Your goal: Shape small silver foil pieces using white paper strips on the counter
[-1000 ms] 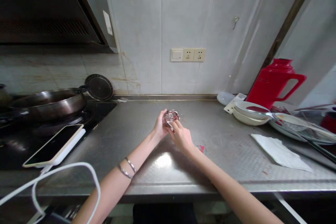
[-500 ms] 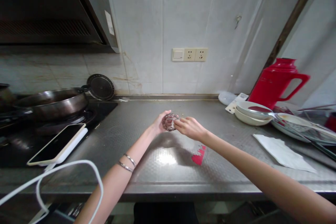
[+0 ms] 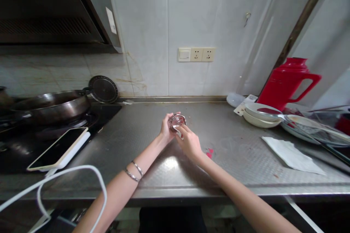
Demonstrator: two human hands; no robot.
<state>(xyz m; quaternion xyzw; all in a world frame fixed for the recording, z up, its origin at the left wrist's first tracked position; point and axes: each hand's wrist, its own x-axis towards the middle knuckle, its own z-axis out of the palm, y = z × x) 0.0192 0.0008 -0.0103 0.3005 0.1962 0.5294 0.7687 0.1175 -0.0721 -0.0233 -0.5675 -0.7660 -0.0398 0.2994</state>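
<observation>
My left hand (image 3: 165,128) is wrapped round the side of a small clear glass (image 3: 175,120) with a faceted rim, held just above the middle of the counter. Its round opening tilts towards me. My right hand (image 3: 190,143) is closed at the near right edge of the glass, pinching a white tissue (image 3: 179,135). Only small bits of the tissue show between the fingers and the glass. A torn pink-red patch (image 3: 209,153) on the counter is partly covered by my right forearm.
The steel counter (image 3: 142,123) runs along a tiled wall. At left are a pan (image 3: 51,107) on the hob and a phone (image 3: 58,149) with a white cable. Stacked bowls (image 3: 261,118), a red thermos jug (image 3: 287,83) and a white napkin (image 3: 292,154) lie at right.
My right hand has swung nearer to me and lower on the glass, its forearm now steeper and over the pink-red patch. The glass's opening has turned a little. My left hand keeps its grip.
</observation>
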